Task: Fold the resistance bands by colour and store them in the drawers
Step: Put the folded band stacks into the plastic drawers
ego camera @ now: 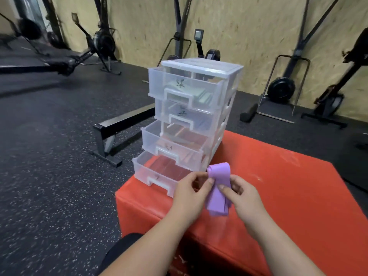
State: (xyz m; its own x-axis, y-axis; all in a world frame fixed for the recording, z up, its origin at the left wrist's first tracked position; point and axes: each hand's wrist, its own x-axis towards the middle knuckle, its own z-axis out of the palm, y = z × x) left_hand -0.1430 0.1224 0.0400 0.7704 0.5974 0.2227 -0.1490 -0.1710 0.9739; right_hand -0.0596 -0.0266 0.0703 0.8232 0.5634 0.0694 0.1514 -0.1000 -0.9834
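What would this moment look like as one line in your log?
step: folding purple resistance band | left hand: pinches band | right hand: pinches band | bottom drawer: pulled open

I have the drawer unit (201,66) standing on the far left part of the box (278,186), its four drawers stacked one above another and all drawn out towards me. The bottom drawer (157,179) reaches nearest. Just right of its front, above the box, my two hands meet. The left hand (189,193) and the right hand (245,198) hold the band (218,188) between them, and its lower end hangs down. On the floor (49,156) left of the box lies a bench (123,120). A rowing machine (79,54) sits far back left. Behind the unit runs the wall (239,26), with more machines (282,88) along it to the right.
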